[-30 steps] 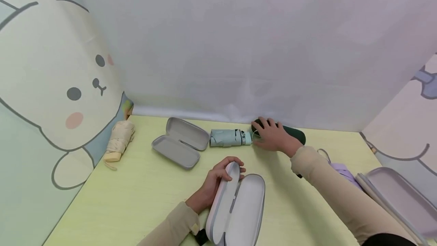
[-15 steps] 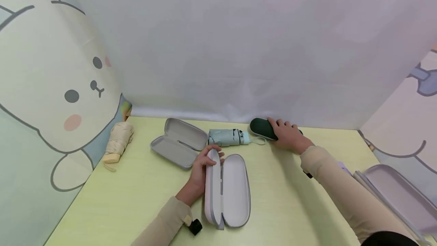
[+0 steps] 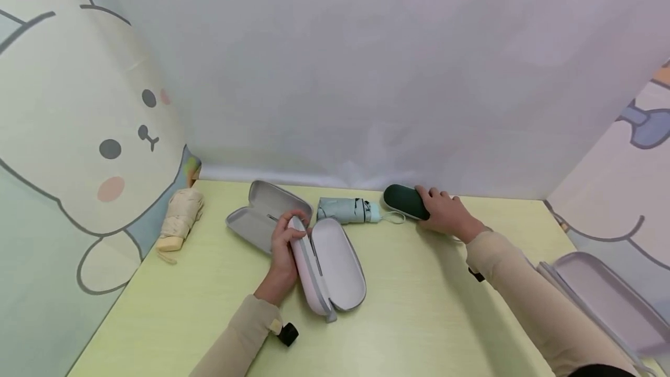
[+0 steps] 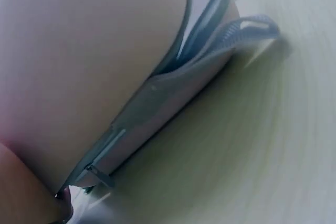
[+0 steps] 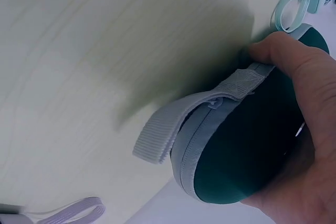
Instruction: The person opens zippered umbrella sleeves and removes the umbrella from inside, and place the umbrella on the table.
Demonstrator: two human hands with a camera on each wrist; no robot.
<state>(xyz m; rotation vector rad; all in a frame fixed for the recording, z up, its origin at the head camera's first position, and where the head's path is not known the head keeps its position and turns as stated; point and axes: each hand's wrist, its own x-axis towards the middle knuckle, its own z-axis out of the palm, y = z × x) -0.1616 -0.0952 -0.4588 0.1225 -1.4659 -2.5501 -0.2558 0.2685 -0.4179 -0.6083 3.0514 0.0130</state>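
Observation:
My left hand (image 3: 284, 252) grips one side of an open pink zippered case (image 3: 339, 266) with a pale lining and a grey edge. The case is tilted above the table, and its outer shell and zipper fill much of the left wrist view. By the back wall, my right hand (image 3: 447, 214) holds a dark green zippered case (image 3: 404, 201) with grey trim. In the right wrist view, thumb and fingers span this green case (image 5: 247, 140), which is closed and has a ribbed grey strap (image 5: 157, 132) at its end.
An open grey hard case (image 3: 248, 227) lies behind the pink case, partly covered by my left hand. Beside it is a folded light-blue umbrella (image 3: 342, 209) with a wrist loop. A beige folded umbrella (image 3: 180, 214) lies far left, and an open lilac case (image 3: 609, 301) far right.
My left hand has carried the pink case left and away from me, tilting it over the grey case. My right hand has shifted right along the green case, uncovering its left end.

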